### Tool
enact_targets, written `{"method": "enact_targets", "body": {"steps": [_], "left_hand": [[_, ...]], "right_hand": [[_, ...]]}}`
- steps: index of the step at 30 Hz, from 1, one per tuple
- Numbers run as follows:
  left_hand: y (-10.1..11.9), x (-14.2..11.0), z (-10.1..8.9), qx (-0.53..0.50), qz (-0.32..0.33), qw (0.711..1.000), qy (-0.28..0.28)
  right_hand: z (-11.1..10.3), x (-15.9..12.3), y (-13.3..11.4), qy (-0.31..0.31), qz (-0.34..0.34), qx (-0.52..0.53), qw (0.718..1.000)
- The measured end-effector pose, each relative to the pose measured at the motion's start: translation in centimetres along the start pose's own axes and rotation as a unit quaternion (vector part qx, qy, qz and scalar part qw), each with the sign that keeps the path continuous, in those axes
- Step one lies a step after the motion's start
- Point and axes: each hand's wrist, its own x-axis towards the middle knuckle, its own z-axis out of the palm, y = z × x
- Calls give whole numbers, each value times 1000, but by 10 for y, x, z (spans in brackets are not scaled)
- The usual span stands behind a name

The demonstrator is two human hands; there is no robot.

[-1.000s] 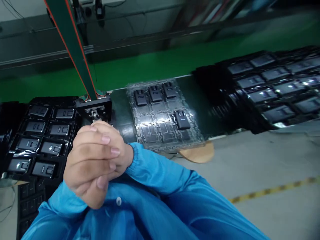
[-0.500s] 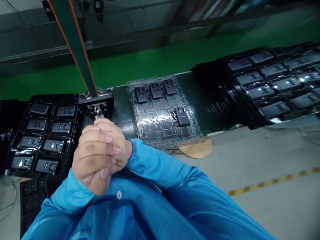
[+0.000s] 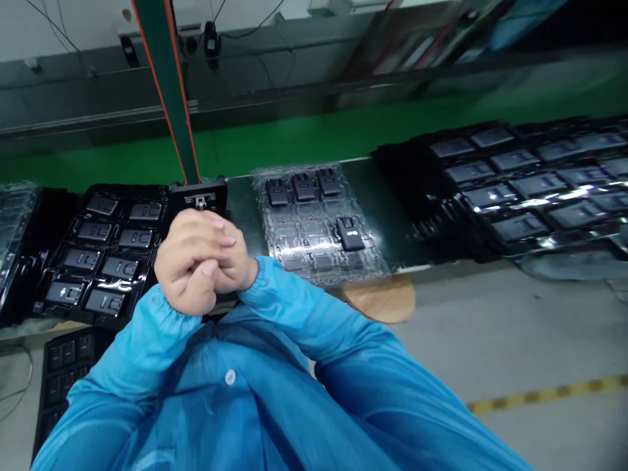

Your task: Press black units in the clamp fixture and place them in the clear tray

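Note:
My left hand (image 3: 189, 261) and my right hand (image 3: 230, 258) are clasped together in front of my chest, fingers curled, both in blue sleeves. What they enclose, if anything, is hidden. Just beyond them a black fixture (image 3: 199, 196) with a small metal part stands at the foot of a green post (image 3: 169, 91). To the left lies a black tray (image 3: 105, 245) of dark rectangular parts. To the right of the hands a clear blister tray (image 3: 318, 226) holds several black parts.
A large black tray (image 3: 520, 186) of grey parts fills the right side of the bench. A green conveyor belt (image 3: 304, 140) runs behind. Another black tray (image 3: 61, 366) lies low at the left. Grey floor with a yellow dashed line (image 3: 544, 396) is at the right.
The clasped hands have moved forward and up toward the fixture, the fingers closing tighter. The view has shifted, so the trays sit lower in the picture.

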Motion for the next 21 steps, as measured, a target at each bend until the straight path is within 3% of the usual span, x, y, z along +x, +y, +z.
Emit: {"method": "enact_targets", "body": {"steps": [4, 7, 9, 11, 12, 14, 16, 18, 21], "left_hand": [[-4, -13, 1, -18, 22, 999, 37], [-4, -24, -5, 3, -30, 998, 49], [-4, -37, -15, 13, -80, 992, 100], [-8, -56, -28, 43, -157, 977, 139], [-11, -67, -36, 78, -209, 966, 132], [-19, -89, -50, 170, -329, 927, 58], [-28, -106, -60, 234, -429, 871, -57], [-37, -117, -63, 250, -476, 828, -157], [-46, -122, -59, 249, -499, 804, -207]], "right_hand": [[4, 0, 7, 2, -109, -64, 992], [-3, 13, -3, 37, -154, -59, 986], [-12, 28, -17, 56, -139, -38, 988], [-26, 50, -29, 110, -72, -1, 991], [-34, 62, -30, 143, -20, 16, 989], [-48, 88, -19, 164, 63, 33, 984], [-55, 108, 9, 121, 115, 37, 985], [-57, 121, 43, 63, 157, 51, 984], [-54, 124, 77, 24, 190, 79, 978]]}}
